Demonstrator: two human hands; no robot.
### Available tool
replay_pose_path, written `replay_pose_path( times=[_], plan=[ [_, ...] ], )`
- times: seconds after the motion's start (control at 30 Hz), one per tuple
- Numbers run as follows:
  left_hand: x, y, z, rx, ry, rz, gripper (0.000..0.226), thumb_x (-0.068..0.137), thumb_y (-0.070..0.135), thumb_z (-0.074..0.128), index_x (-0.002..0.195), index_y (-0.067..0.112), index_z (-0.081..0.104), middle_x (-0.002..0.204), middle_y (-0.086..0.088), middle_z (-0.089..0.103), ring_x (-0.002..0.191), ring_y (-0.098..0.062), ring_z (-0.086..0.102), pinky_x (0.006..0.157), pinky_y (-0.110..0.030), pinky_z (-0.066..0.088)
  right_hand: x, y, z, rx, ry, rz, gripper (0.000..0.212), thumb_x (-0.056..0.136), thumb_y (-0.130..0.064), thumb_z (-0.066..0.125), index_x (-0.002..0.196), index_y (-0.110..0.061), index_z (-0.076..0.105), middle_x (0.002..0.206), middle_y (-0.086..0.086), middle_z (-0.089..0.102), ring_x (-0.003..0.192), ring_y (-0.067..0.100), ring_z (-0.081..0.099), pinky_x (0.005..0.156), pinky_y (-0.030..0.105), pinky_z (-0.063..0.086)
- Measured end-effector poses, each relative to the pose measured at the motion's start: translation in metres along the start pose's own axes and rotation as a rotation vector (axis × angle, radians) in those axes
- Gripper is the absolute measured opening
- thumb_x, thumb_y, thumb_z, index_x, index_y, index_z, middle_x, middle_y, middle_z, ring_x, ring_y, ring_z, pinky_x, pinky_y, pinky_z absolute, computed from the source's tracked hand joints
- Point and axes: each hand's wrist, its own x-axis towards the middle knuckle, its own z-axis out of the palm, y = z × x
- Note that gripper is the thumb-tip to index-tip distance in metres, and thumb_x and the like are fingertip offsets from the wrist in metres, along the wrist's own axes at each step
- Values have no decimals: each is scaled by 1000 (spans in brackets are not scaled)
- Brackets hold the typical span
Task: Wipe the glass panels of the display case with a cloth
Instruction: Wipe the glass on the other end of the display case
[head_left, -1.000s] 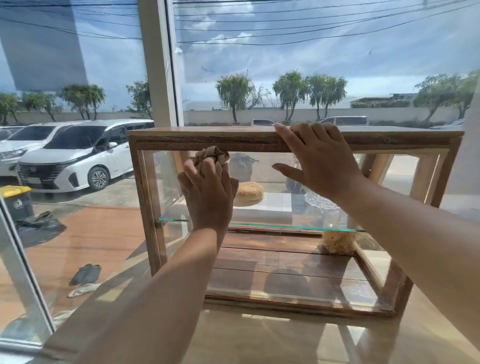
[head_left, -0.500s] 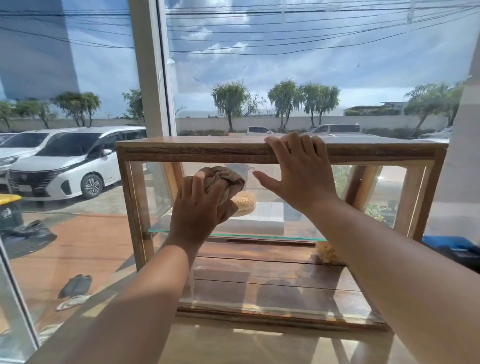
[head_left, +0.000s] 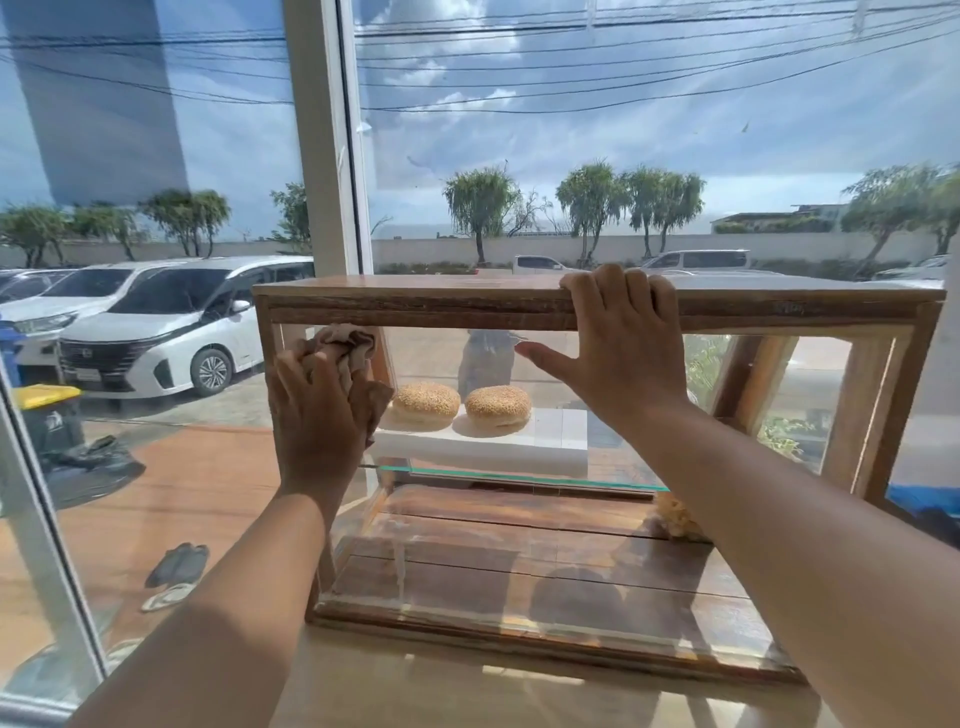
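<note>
1. Fingers (head_left: 291, 374) of the left hand (head_left: 317, 415) are curled round a bunched brown cloth (head_left: 345, 345). They press it on the front glass panel (head_left: 519, 545) at its upper left corner, just under the top rail.
2. Fingers (head_left: 587, 296) of the right hand (head_left: 623, 358) lie straight over the front edge of the case top and grip nothing. The thumb is spread below, in front of the glass.
3. Window (head_left: 571, 156): a large pane directly behind the case, with a white window post (head_left: 322, 156) at the left rear.
4. White car (head_left: 156, 332): parked outside, left of the case, seen through the pane.
5. Tabletop (head_left: 467, 691): pale surface carrying the case, which sits close to the window.
6. Display case (head_left: 415, 301): wooden frame with glass sides. The right forearm crosses the right half of the front panel.
7. Glass shelf (head_left: 519, 477): horizontal, at mid-height inside the case.
8. White block (head_left: 483, 447): rests on the shelf. Its left end is hidden by the left hand and cloth.
9. Yellow-lidded bin (head_left: 47, 410): outside, far left.
10. Seeded buns (head_left: 426, 402): two, side by side on the block, just right of the cloth.
11. Pale lump (head_left: 675, 517): on the case floor, partly hidden by the right forearm; what it is cannot be told.
12. Sandals (head_left: 176, 571): on the paving outside, lower left.
</note>
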Motion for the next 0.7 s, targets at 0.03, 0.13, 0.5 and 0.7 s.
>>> replay_pose_path(
  times=[0.03, 0.13, 0.5, 0.7],
  plan=[
    [-2, -2, 1, -27, 7, -70, 26, 97, 27, 48, 109, 4, 44, 120, -27, 43, 106, -39, 42, 92, -51, 39, 0, 2, 1, -6, 11, -6, 68, 83, -71, 58, 113, -11, 53, 106, 11, 51, 98, 32, 47, 94, 44, 28],
    [-4, -3, 1, -46, 38, -237, 26, 98, 27, 49, 113, 6, 44, 126, -23, 42, 110, -35, 39, 95, -48, 34, 4, -2, 3, -3, 45, -14, 68, 82, -70, 60, 112, -10, 53, 104, 12, 52, 97, 32, 47, 92, 43, 27],
    [-11, 90, 9, -120, -39, -11, 27, 99, 35, 51, 104, 9, 47, 115, -22, 47, 97, -35, 46, 84, -44, 38, 1, -4, 3, -11, 11, -2, 70, 84, -72, 56, 116, -10, 53, 108, 12, 52, 99, 32, 47, 94, 43, 27],
    [-13, 27, 5, 104, -102, 365, 36, 91, 40, 63, 112, 12, 57, 120, -23, 54, 93, -37, 51, 78, -44, 42, 0, -2, 2, 1, 41, 4, 69, 83, -71, 59, 114, -10, 54, 105, 11, 52, 96, 32, 47, 93, 43, 27]
  ],
)
